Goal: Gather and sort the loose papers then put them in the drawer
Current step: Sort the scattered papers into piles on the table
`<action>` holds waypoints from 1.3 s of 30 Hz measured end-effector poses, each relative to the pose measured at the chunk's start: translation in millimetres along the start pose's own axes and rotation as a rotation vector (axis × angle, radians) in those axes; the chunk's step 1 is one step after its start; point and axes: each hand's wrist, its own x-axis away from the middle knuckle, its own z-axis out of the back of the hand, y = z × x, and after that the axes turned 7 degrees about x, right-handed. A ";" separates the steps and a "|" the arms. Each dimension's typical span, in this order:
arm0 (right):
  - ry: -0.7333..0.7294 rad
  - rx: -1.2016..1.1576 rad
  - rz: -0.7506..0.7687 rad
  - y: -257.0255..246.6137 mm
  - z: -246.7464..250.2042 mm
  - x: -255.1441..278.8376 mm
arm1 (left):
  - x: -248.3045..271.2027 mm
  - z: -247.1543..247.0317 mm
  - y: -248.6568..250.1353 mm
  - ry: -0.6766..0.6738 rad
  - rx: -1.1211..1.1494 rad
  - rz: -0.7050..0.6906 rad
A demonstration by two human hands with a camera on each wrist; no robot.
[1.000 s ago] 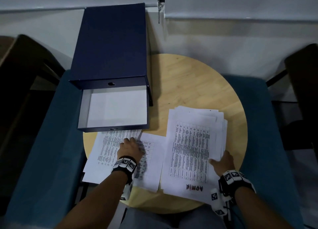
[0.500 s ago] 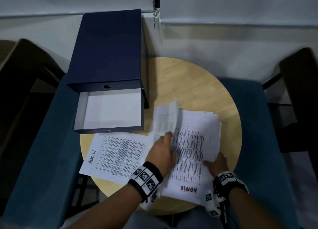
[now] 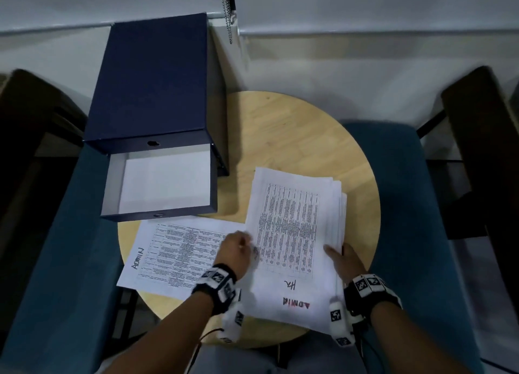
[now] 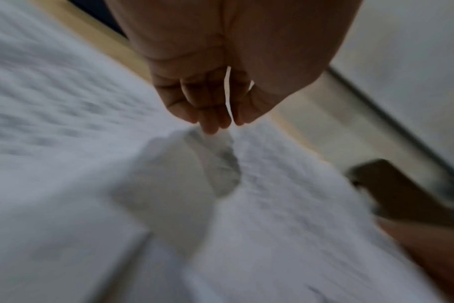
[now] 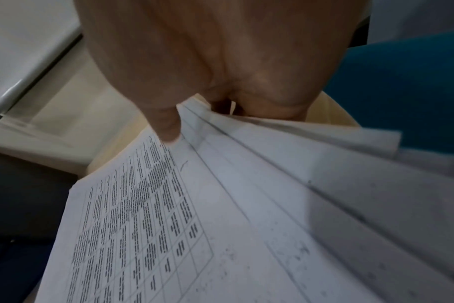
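Note:
A thick stack of printed papers (image 3: 292, 233) lies on the right of the round wooden table (image 3: 295, 137). Its top sheet is marked HR, and a sheet marked ADMIN peeks out below it. My right hand (image 3: 341, 257) grips the stack's near right edge, thumb (image 5: 169, 129) on top and the other fingers under the sheets. My left hand (image 3: 238, 247) is at the top sheet's left edge; in the blurred left wrist view its fingertips (image 4: 215, 125) pinch that sheet. One loose ADMIN sheet (image 3: 174, 253) lies flat at the left. The drawer (image 3: 165, 182) stands open with a white bottom.
The navy drawer box (image 3: 151, 75) stands at the back left, overhanging the table. Teal seats (image 3: 407, 205) flank the table and dark chairs (image 3: 483, 149) stand further out. A blind chain (image 3: 229, 11) hangs by the wall. Bare wood shows behind the stack.
My left hand lifted a sheet from the left pile, carried it right and laid it on the stack, now topped by the HR sheet. The right hand stayed on the stack's edge.

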 end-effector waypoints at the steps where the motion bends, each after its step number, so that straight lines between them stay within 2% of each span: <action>1: 0.009 0.015 0.015 -0.1 -1.4 0.3 | -1.2 15.9 -23.3 0.107 -0.014 0.076; 3: 0.034 0.051 0.026 -0.1 -4.8 -1.4 | 0.9 48.0 -67.5 0.319 -0.086 0.268; 5: 0.050 0.079 0.015 -2.8 -7.0 -0.7 | 8.9 80.0 -101.9 0.454 -0.095 0.559; 7: 0.062 0.105 0.000 -4.8 -8.8 -1.4 | 13.1 100.8 -149.8 0.503 -0.064 0.843; 8: 0.067 0.118 -0.008 -5.7 -9.3 -1.6 | 16.5 108.2 -169.5 0.473 -0.046 0.918; 10: 0.079 0.137 -0.015 -6.4 -11.0 -1.0 | 22.5 112.4 -198.9 0.305 0.059 0.925; 12: 0.095 0.158 -0.016 -5.7 -12.4 -1.4 | 27.3 121.1 -192.8 0.247 0.216 0.876; 15: 0.113 0.177 -0.015 -6.0 -13.5 -1.4 | 32.8 130.8 -186.5 0.437 0.480 0.859; 19: 0.118 0.167 -0.036 -11.2 -13.9 2.1 | 20.1 137.3 -178.7 0.517 0.444 0.857; 22: 0.104 0.146 -0.056 -13.7 -13.9 3.5 | 13.6 136.0 -154.5 0.696 0.450 0.651; 23: 0.099 0.144 -0.065 -14.2 -13.9 3.7 | 11.9 130.9 -144.4 0.689 0.453 0.556; 25: 0.108 0.149 -0.062 -14.4 -14.0 4.0 | 14.0 115.5 -123.8 0.560 0.429 0.352; 27: 0.108 0.144 -0.049 -13.5 -13.8 4.2 | 14.8 101.3 -107.3 0.464 0.323 0.247; 28: 0.103 0.140 -0.043 -13.7 -13.7 4.8 | 15.0 96.4 -100.2 0.444 0.234 0.222; 29: 0.091 0.144 -0.045 -13.6 -13.4 4.6 | 14.7 90.4 -96.7 0.429 0.141 0.139; 32: 0.073 0.179 -0.053 -13.9 -11.9 3.4 | 27.9 71.3 -70.9 0.228 -0.104 -0.200; 35: 0.080 0.191 -0.028 -11.8 -10.6 1.8 | 52.8 53.9 -32.4 0.009 -0.233 -0.497; 37: 0.068 0.179 -0.029 -11.4 -9.9 2.6 | 70.1 52.5 -0.2 0.023 -0.237 -0.630; 39: 0.049 0.160 -0.040 -9.2 -8.0 -1.5 | 82.1 61.5 36.6 0.154 -0.182 -0.716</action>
